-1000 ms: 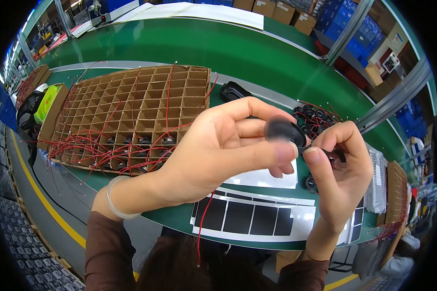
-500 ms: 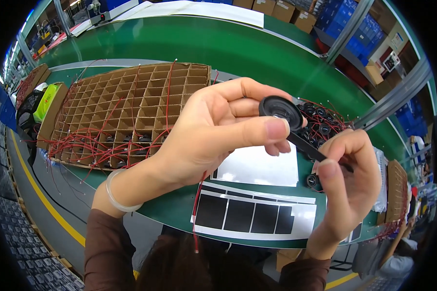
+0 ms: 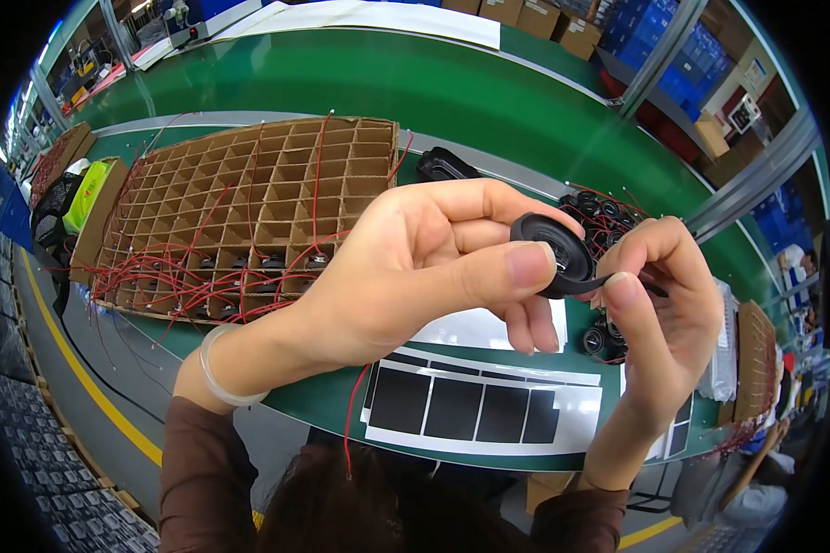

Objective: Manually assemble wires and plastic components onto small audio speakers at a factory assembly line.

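My left hand (image 3: 424, 258) grips a small round black speaker (image 3: 563, 241) by its rim, thumb in front and fingers behind. A thin red wire (image 3: 350, 415) hangs below my left wrist. From the speaker's lower edge runs a narrow black strip (image 3: 587, 287), which curves along the rim there. Thumb and index finger of my right hand (image 3: 669, 323) pinch the strip's other end, just right of the speaker. Below my hands lies a white sheet with black rectangles (image 3: 504, 414), and a blank white sheet (image 3: 452, 329) is partly covered by my left hand.
A cardboard divider box (image 3: 286, 198) with red-wired parts in its near cells stands at left. More speakers (image 3: 609, 217) are heaped behind my right hand. Beyond runs a green conveyor belt (image 3: 360, 78). A black object (image 3: 444, 164) lies past my left hand.
The speaker has tilted and shifted slightly right and down. Less strip spans the gap to my right fingers, and it now bends along the rim. The hanging wire has swung left.
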{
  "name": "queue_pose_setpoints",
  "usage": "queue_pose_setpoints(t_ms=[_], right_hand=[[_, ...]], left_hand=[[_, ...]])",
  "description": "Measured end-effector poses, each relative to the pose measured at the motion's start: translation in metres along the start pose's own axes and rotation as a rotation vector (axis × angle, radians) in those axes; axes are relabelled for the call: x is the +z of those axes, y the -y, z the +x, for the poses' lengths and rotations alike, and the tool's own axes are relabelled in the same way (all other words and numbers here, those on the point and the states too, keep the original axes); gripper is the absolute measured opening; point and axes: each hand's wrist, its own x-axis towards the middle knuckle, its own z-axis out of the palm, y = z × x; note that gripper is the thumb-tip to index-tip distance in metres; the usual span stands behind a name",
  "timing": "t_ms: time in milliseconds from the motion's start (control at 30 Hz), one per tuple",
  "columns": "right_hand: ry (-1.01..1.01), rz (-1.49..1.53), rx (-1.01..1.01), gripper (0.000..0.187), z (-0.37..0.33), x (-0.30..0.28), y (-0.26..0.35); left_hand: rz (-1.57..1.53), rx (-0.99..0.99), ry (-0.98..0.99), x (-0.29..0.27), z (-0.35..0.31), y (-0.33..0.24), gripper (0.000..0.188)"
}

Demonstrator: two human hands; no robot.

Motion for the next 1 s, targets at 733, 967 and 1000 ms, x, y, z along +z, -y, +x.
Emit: queue_pose_setpoints(t_ms=[733,967,1000], right_hand=[[-0.204,-0.025,-0.116,0.010,0.000,0.016,-0.012],[-0.238,-0.048,-0.160,0.012,-0.001,0.020,-0.014],[-0.251,-0.027,-0.159,0.013,-0.001,0.020,-0.015]], left_hand=[[-0.036,0.050,-0.090,0.005,-0.005,0.004,0.037],[0.097,0.214,-0.100,0.000,-0.003,0.008,0.045],[0.121,0.239,-0.074,-0.001,-0.002,0.007,0.047]])
